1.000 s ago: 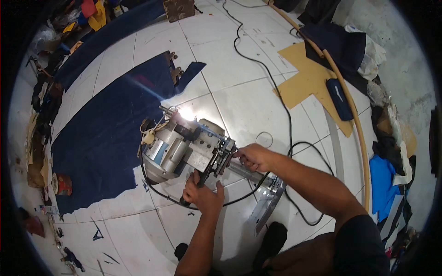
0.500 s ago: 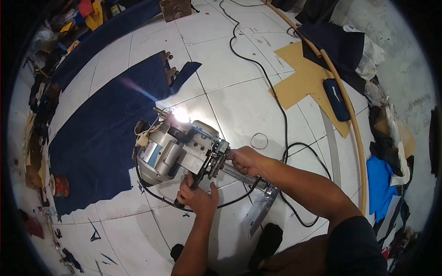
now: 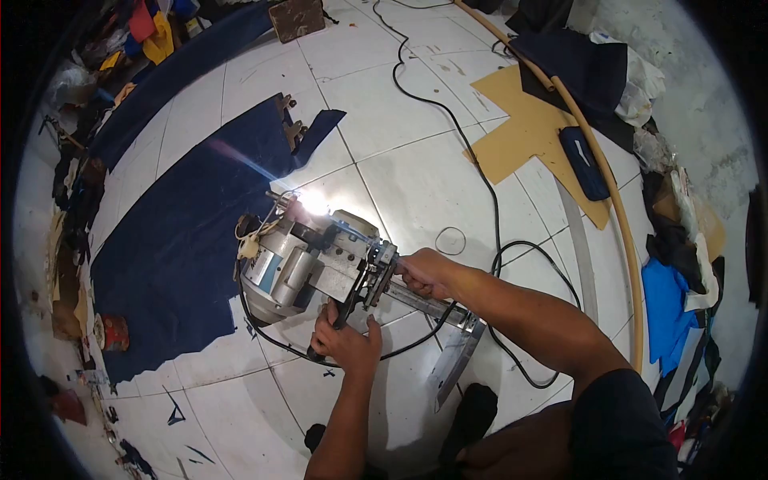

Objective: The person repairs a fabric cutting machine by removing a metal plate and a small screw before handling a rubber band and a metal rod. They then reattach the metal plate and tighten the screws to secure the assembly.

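A grey electric fabric cutting machine (image 3: 308, 260) lies tipped on its side on the white tiled floor (image 3: 416, 176), its metal base plate (image 3: 456, 360) pointing toward me. My left hand (image 3: 346, 342) grips the machine's black handle from below. My right hand (image 3: 424, 272) is closed on the blade column next to the black mechanism at the middle of the machine. A bright glare sits on the machine's top end. Navy blue fabric (image 3: 184, 240) is spread on the floor just left of the machine.
A black power cable (image 3: 472, 152) runs from the machine across the floor to the back. Brown paper pattern (image 3: 528, 136), a long wooden stick (image 3: 616, 216) and a dark pouch (image 3: 584, 164) lie right. Cloth scraps pile along both edges; a small can (image 3: 112, 332) stands left.
The view has shifted slightly; the machine and both hands sit a little lower-left than a second ago. Both hands keep the same hold on the machine.
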Demonstrator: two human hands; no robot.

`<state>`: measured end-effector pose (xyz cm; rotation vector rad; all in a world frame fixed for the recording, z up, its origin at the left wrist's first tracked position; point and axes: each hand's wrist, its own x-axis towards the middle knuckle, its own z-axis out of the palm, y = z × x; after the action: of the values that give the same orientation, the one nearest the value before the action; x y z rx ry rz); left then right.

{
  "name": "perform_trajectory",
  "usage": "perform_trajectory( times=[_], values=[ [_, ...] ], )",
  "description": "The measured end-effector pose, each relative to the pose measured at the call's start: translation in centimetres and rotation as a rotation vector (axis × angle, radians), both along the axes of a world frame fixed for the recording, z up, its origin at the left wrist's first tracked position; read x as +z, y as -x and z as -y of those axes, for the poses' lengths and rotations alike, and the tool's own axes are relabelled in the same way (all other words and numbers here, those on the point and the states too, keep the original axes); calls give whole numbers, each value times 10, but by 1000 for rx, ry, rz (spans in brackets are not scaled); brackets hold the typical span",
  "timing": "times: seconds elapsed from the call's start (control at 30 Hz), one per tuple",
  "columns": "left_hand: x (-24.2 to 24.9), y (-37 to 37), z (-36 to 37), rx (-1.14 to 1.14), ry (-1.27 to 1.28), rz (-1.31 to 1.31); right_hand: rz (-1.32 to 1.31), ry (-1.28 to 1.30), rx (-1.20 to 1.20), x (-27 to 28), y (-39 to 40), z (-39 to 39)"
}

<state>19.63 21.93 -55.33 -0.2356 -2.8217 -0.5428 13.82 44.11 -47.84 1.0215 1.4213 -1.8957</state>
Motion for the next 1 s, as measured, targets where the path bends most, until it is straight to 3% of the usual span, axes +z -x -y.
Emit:
perform_trajectory(
  times=[0.47, 0.87, 1.0],
  values=[
    [1, 1, -3, 16, -23, -35, -10, -12, -59, -10, 3, 4],
    [-9, 9, -47, 301, -14, -95, -18, -42, -17, -1, 5, 1],
    [-13, 9, -45, 302, -42, -101, -22, -36, 19, -15, 7, -3]
  ],
)
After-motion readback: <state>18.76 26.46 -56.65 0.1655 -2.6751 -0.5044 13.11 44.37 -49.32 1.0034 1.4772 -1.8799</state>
